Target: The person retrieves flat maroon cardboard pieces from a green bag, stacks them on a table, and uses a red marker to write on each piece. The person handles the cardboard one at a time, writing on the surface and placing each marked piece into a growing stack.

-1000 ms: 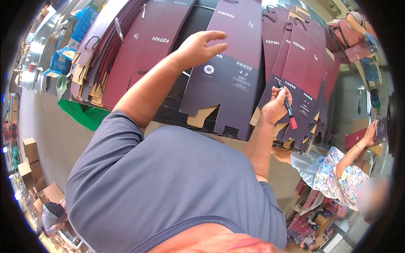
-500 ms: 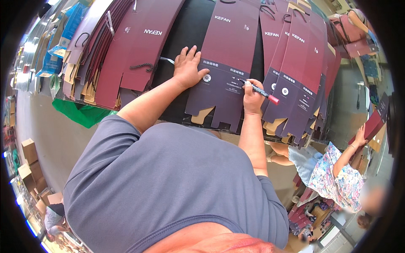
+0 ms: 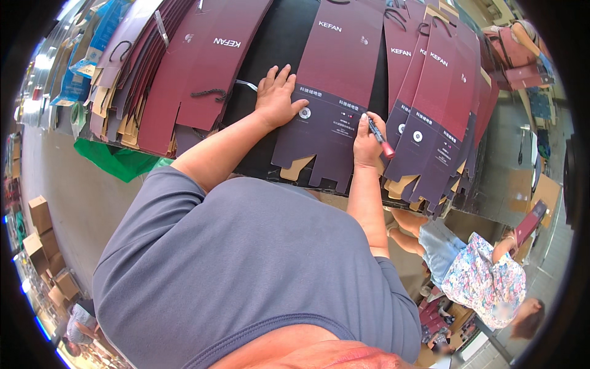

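The flat maroon bag blank [image 3: 332, 92] lies face up in the middle of the black worktop [image 3: 279, 55], its bottom flaps hanging just past the near edge. The left hand [image 3: 278, 98] is pressed flat on it, fingers spread and apart, palm down near a small round mark, so nothing is clamped there. The right hand [image 3: 367, 142] has its grip closed around a red-capped marker [image 3: 380, 139], tip down on the right part of the same blank. It's pretty crowded around them: a fan of overlapping maroon blanks [image 3: 439, 104] sits just to the right, touching or nearly touching the one being worked on, with tan inner flaps poking out along the near edge. On the left there's another stack of maroon and purple blanks [image 3: 184, 67] with black cord handles, and past that some blue packaging [image 3: 98, 37] by the far left rim. A green plastic bag [image 3: 117, 163] hangs off the near left corner of the worktop. The only bare black strip is between the left stack and the middle blank, right where the left forearm crosses. Off to the lower right another person in a floral top [image 3: 482, 280] holds up what I think is one more maroon piece, hard to tell at the rim. Cardboard boxes [image 3: 40, 227] sit on the floor at far left.
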The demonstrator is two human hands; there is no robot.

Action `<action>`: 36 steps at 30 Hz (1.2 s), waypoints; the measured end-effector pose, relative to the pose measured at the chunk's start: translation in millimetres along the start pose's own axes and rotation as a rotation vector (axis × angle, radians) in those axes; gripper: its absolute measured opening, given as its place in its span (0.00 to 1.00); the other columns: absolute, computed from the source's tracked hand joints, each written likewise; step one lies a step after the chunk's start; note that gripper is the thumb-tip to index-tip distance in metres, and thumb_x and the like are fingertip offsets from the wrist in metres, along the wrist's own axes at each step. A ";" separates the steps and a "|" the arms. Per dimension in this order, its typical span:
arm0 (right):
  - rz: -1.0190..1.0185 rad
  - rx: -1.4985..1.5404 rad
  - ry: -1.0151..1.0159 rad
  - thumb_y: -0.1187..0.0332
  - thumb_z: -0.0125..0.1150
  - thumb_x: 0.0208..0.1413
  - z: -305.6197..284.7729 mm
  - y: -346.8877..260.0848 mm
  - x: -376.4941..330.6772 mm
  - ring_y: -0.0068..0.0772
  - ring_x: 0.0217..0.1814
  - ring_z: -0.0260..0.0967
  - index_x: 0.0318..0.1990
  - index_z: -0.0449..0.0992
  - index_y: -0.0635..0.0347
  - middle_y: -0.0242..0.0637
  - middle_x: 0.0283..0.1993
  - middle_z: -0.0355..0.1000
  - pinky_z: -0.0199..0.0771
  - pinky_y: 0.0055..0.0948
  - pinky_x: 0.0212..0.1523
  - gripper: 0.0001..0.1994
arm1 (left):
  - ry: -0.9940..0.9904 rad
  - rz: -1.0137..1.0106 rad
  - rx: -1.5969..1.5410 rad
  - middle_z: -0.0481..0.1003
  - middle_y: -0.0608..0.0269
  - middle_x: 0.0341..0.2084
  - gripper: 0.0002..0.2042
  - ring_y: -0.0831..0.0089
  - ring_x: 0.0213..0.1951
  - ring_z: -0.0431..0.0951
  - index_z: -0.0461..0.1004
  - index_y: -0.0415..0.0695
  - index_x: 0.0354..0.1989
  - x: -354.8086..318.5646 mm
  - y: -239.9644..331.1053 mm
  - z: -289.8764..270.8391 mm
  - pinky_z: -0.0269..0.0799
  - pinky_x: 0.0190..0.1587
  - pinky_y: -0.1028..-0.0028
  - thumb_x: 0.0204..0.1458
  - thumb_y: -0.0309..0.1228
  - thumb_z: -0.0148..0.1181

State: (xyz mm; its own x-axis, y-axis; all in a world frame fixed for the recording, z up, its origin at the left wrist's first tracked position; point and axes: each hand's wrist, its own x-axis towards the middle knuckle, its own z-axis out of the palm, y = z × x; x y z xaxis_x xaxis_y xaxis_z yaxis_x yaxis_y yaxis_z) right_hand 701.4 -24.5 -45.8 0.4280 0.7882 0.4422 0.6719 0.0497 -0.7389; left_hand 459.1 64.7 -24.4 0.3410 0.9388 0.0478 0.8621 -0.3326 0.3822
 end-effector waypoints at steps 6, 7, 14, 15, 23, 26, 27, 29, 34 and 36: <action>0.001 -0.166 -0.019 0.66 0.54 0.65 -3.9 -37.8 4.6 0.46 0.52 0.74 0.62 0.66 0.62 0.51 0.55 0.72 0.72 0.35 0.52 0.20 | 0.081 0.055 -0.032 0.62 0.52 0.65 0.32 0.52 0.68 0.55 0.71 0.36 0.56 -3.4 0.0 -8.8 0.52 0.67 0.58 0.50 0.49 0.63; 0.058 -0.107 -0.039 0.66 0.51 0.65 -6.3 -46.8 6.7 0.45 0.55 0.72 0.63 0.65 0.60 0.50 0.57 0.71 0.69 0.34 0.56 0.20 | 0.128 0.040 -0.035 0.62 0.53 0.64 0.31 0.53 0.68 0.55 0.71 0.37 0.57 -3.0 -1.1 -2.3 0.52 0.67 0.58 0.51 0.48 0.62; 0.131 0.055 -0.085 0.69 0.50 0.66 -17.5 -69.8 27.5 0.30 0.47 0.70 0.58 0.70 0.63 0.41 0.51 0.69 0.70 0.27 0.49 0.16 | 0.159 -0.024 -0.158 0.65 0.56 0.63 0.23 0.58 0.68 0.57 0.72 0.43 0.56 -4.1 12.5 13.8 0.49 0.68 0.55 0.55 0.42 0.57; 0.228 0.167 -0.085 0.73 0.50 0.65 -28.1 -61.5 33.4 0.23 0.43 0.68 0.54 0.73 0.64 0.34 0.44 0.68 0.70 0.23 0.46 0.13 | 0.020 0.043 -0.229 0.66 0.56 0.63 0.23 0.59 0.68 0.56 0.72 0.43 0.55 0.7 19.0 -1.3 0.49 0.68 0.54 0.54 0.42 0.58; 0.066 -0.074 0.189 0.72 0.49 0.66 -190.6 9.5 93.2 0.25 0.41 0.70 0.52 0.73 0.64 0.36 0.39 0.71 0.71 0.22 0.45 0.11 | 0.000 -0.372 0.358 0.40 0.43 0.72 0.49 0.43 0.73 0.36 0.45 0.39 0.72 57.2 -24.5 -114.3 0.40 0.70 0.46 0.48 0.55 0.63; -0.037 -0.550 0.234 0.69 0.49 0.67 -205.3 -24.0 101.8 0.35 0.48 0.75 0.54 0.71 0.63 0.49 0.46 0.76 0.73 0.31 0.51 0.13 | -0.191 -0.609 0.362 0.39 0.42 0.72 0.51 0.43 0.73 0.37 0.43 0.38 0.72 63.2 -67.2 -119.3 0.41 0.69 0.44 0.49 0.56 0.63; -0.044 -0.442 0.241 0.70 0.49 0.67 -203.0 -22.7 99.6 0.35 0.49 0.75 0.54 0.71 0.64 0.49 0.47 0.76 0.73 0.32 0.52 0.12 | -0.206 -0.596 0.366 0.42 0.42 0.72 0.48 0.43 0.72 0.41 0.44 0.38 0.72 66.2 -63.9 -121.4 0.46 0.68 0.45 0.51 0.54 0.62; -0.053 -0.233 0.192 0.70 0.48 0.67 -179.4 -18.6 95.7 0.37 0.51 0.74 0.55 0.70 0.64 0.48 0.50 0.74 0.72 0.33 0.54 0.13 | -0.204 -0.569 0.276 0.45 0.41 0.71 0.45 0.44 0.71 0.45 0.46 0.38 0.71 64.0 -60.4 -130.9 0.51 0.66 0.46 0.53 0.52 0.61; -0.221 -0.021 0.126 0.73 0.49 0.67 -89.2 -39.4 81.6 0.35 0.50 0.74 0.51 0.70 0.66 0.46 0.47 0.73 0.73 0.31 0.56 0.10 | -0.136 -0.314 0.259 0.74 0.43 0.50 0.20 0.53 0.51 0.77 0.67 0.38 0.57 43.8 -57.7 -176.8 0.74 0.50 0.62 0.59 0.36 0.51; -0.163 0.058 0.095 0.74 0.48 0.67 -67.3 -46.0 77.4 0.32 0.50 0.74 0.52 0.69 0.65 0.45 0.47 0.73 0.73 0.30 0.55 0.09 | -0.023 -0.195 0.413 0.80 0.51 0.36 0.14 0.57 0.40 0.82 0.71 0.40 0.49 17.0 -40.7 -210.5 0.77 0.43 0.65 0.57 0.31 0.51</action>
State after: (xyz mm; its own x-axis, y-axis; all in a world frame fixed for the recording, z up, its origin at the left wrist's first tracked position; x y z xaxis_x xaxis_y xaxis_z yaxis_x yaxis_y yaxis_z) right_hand 744.3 -7.0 56.6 0.3736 0.7056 0.6021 0.7022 0.2090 -0.6807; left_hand 351.0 113.0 155.1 0.1620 0.9867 -0.0107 0.9866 -0.1621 -0.0182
